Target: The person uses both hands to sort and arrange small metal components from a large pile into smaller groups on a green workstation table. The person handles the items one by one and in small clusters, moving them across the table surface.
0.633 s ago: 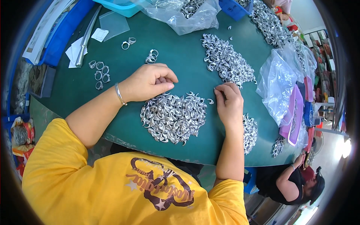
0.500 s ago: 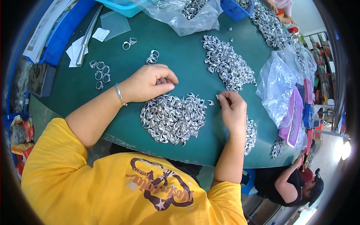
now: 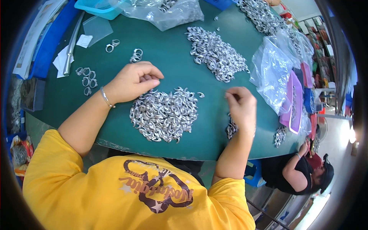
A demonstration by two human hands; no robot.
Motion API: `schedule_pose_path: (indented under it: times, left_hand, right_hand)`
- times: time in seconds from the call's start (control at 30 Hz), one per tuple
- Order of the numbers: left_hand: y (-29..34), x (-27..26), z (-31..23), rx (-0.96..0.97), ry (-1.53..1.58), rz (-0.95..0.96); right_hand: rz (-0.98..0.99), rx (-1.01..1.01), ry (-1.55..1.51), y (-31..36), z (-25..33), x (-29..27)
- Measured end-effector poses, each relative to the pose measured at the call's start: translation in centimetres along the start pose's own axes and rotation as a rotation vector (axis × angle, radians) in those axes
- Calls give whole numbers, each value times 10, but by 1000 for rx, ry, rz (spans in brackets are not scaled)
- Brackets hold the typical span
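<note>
Beside the upper left edge of a heap of small silver crescent-shaped metal pieces point(image 3: 165, 115), my left hand point(image 3: 132, 81) rests with its fingers curled in. Whatever lies inside those fingers is hidden. My right hand point(image 3: 243, 107) hovers to the right of the heap, thumb and fingers bent together and a little blurred. I cannot make out what is in its fingertips. Partly behind my right wrist lies a smaller pile of metal pieces point(image 3: 231, 128). One loose crescent piece point(image 3: 201, 95) lies between the heap and my right hand.
Another pile of metal pieces point(image 3: 216, 53) lies farther back. Rings point(image 3: 87, 78) and a tapered metal rod point(image 3: 71, 50) are at left. Plastic bags point(image 3: 270, 73), a purple tray point(image 3: 293, 101) and a blue basket point(image 3: 105, 11) line the green table point(image 3: 172, 50). A person point(image 3: 297, 172) sits at right.
My right hand has moved right, away from the big heap. The small piece in its fingertips no longer shows. My left hand stays beside the heap, while the whole view has shifted.
</note>
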State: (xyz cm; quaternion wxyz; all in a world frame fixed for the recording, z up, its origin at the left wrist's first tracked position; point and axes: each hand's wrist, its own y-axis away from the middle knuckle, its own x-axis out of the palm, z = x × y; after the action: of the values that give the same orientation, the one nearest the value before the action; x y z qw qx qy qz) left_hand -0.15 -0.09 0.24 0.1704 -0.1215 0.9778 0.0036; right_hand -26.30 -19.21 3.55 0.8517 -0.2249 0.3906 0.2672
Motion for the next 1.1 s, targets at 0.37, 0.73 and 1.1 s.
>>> schedule_pose_path:
  times: [0.37,0.73,1.1]
  left_hand:
    - [0,2,4,8,22,3]
    - [0,1,6,2,14,22]
    - [-1,2,4,9,-20,10]
  right_hand:
    - [108,-196,-25,14,29,-5]
    - [32,-10,50,19,26,27]
    - [-64,-64,-41,22,6,20]
